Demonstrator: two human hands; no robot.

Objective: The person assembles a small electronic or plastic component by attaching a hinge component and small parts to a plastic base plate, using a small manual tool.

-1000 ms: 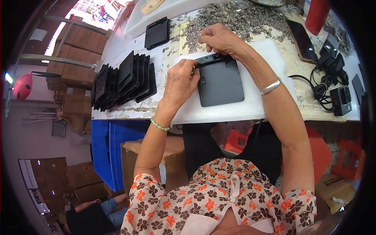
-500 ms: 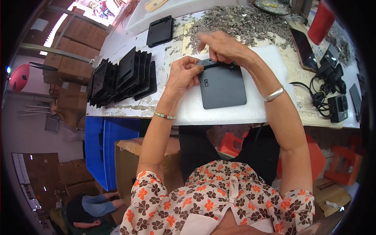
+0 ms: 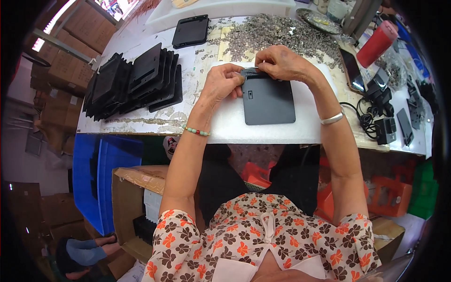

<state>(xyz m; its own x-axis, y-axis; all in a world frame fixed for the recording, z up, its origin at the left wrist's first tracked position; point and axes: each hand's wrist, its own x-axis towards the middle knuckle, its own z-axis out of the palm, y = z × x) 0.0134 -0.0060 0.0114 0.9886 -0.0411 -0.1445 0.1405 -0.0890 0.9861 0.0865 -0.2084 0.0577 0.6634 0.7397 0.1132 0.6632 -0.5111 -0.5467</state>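
Dark phone screen (image 3: 351, 70) right of the hands; open brown cardboard box (image 3: 134, 202) below them, blue crate (image 3: 101, 183) beside it.

A flat dark-grey plastic panel (image 3: 268, 99) lies on a white foam pad (image 3: 310, 127). The stack of black plastic panels (image 3: 134, 80) is matt black, on a white, scuffed worktop (image 3: 141, 123). The heap of small metal parts (image 3: 277, 33) is silver-grey. A red cylindrical bottle (image 3: 376, 43); blue plastic crates (image 3: 101, 178); a white blouse with orange and brown flowers (image 3: 263, 239).

both hands (image 3: 256, 73) on dark panel (image 3: 268, 101)
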